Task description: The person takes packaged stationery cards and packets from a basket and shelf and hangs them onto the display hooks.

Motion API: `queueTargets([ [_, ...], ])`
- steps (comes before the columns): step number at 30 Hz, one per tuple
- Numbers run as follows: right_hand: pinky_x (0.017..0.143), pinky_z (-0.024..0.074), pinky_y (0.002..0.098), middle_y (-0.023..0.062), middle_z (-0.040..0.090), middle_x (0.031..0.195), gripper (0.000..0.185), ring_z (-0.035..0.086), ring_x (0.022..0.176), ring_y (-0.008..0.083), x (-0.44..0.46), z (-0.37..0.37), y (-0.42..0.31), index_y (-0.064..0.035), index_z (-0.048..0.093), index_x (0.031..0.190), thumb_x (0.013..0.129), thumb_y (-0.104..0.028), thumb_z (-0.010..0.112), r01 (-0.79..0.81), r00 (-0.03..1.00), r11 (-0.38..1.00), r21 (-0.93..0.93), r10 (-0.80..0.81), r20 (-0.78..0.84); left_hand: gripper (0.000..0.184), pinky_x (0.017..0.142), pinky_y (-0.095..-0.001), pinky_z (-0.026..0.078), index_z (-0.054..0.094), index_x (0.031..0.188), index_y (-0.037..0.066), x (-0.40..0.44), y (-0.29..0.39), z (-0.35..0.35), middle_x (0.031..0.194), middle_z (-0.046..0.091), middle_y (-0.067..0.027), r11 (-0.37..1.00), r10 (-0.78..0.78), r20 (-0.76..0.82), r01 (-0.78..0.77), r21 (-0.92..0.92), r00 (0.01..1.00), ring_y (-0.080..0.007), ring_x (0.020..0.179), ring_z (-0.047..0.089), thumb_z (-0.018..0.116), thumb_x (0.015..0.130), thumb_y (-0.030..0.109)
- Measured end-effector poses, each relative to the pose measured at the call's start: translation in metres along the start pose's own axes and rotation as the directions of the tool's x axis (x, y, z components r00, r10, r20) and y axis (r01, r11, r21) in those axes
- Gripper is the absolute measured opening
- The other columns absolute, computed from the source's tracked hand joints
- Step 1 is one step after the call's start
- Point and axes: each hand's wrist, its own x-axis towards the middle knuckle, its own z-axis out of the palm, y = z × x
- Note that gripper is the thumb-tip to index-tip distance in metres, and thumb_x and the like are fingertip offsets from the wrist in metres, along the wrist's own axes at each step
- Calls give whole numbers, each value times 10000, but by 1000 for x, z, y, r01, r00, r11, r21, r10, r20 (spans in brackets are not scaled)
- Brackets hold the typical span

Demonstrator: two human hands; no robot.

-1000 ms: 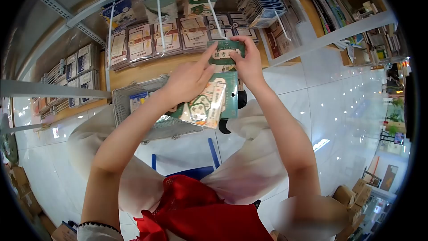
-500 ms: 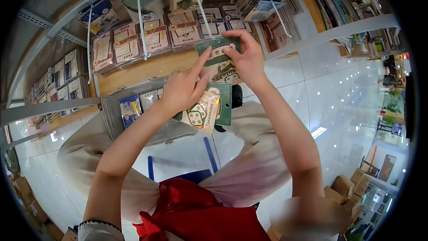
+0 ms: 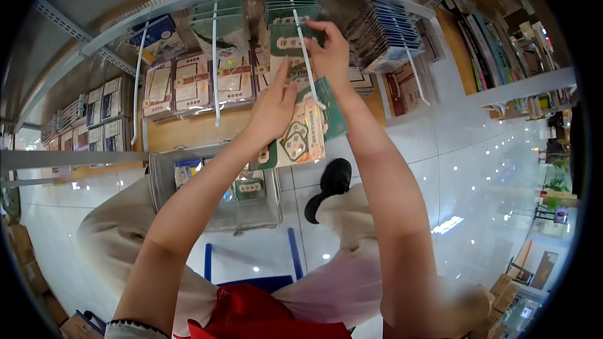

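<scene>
A green-topped packet (image 3: 291, 40) is on a white hook (image 3: 301, 44), just in front of similar packets hanging at its back. My right hand (image 3: 330, 56) grips that packet's right edge near the top. Below it, my left hand (image 3: 275, 108) holds several more green and cream packets (image 3: 303, 137) fanned out, its index finger reaching up against the hung packet. The hook's free end lies over the fanned packets. The left palm is hidden from view.
A wire basket (image 3: 276, 198) with blue and green packets stands below my left forearm. Flat packs (image 3: 193, 81) line the wooden shelf. Blue packets (image 3: 386, 34) hang at the right. A blue stool (image 3: 295, 254) is between my legs.
Both hands have moved up and forward with the packets. The green-topped packet went from in front of the hook's tip to along the hook, close to the hanging packets.
</scene>
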Motion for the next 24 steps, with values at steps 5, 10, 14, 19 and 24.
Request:
queueTargets([
  [5,692,446,315,140,574,872,258,571,811,315,47,12,19,-55,596,930,699,58,570,265,963,959,-104,-268,-20,451,872,-361,385,297,1304,36,48,-27,12,1065,530,-266,956,280,-217,-293,-26,935,-382,979,531,335,891,214],
  [10,739,436,361,117,518,993,248,535,858,294,38,3,12,-102,622,960,735,-15,563,508,825,760,-407,-564,-24,351,874,-311,392,514,1116,-10,26,-70,21,1057,566,-208,971,89,163,-49,-233,983,-306,959,556,345,888,197],
  [14,789,422,343,145,499,1046,257,525,906,287,1,-48,-13,-60,582,1022,767,-83,552,277,945,815,-509,-327,-10,319,788,-312,435,587,982,-12,-23,-116,10,908,618,-176,991,-64,347,101,-89,936,-259,858,589,376,874,202],
  [19,787,449,362,130,486,1123,497,531,971,226,-98,-93,-89,16,389,1205,851,-311,512,-865,425,462,-197,882,203,340,682,-328,437,587,915,11,-83,-86,-23,756,600,-171,969,-118,360,29,244,926,-246,698,573,414,897,303],
  [24,761,476,337,122,522,1083,510,551,940,191,-163,-51,-156,14,403,1182,837,-333,548,-848,266,450,-280,818,510,347,643,-370,417,556,883,-17,-117,-37,-53,759,566,-218,955,97,133,-130,267,986,-349,667,522,407,902,296],
])
